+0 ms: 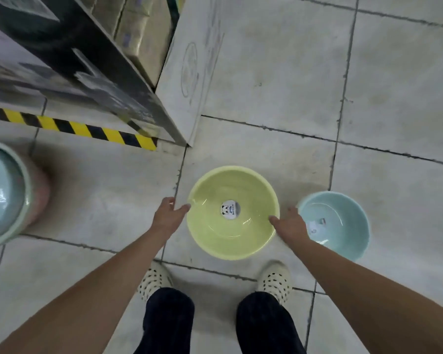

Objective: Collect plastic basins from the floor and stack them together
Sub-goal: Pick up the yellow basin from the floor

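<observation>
A yellow-green plastic basin [215, 233] with a panda sticker in its bottom sits upright on the tiled floor in front of my feet. My left hand [168, 213] is at its left rim, fingers loosely spread and the thumb tip touching the edge. My right hand [290, 223] is at its right rim, thumb lying on the edge. A smaller light blue basin [343, 223] stands just right of my right hand. At the far left edge is a stack of basins [8, 195], teal inside pale green, with pink showing beneath.
A dark shelf unit [92, 72] holding cardboard boxes [143, 34] rises at the upper left, with yellow-black hazard tape [72, 129] along its base. My two feet in spotted shoes [154, 279] stand just behind the yellow-green basin. Grey floor tiles [292, 72] stretch to the upper right.
</observation>
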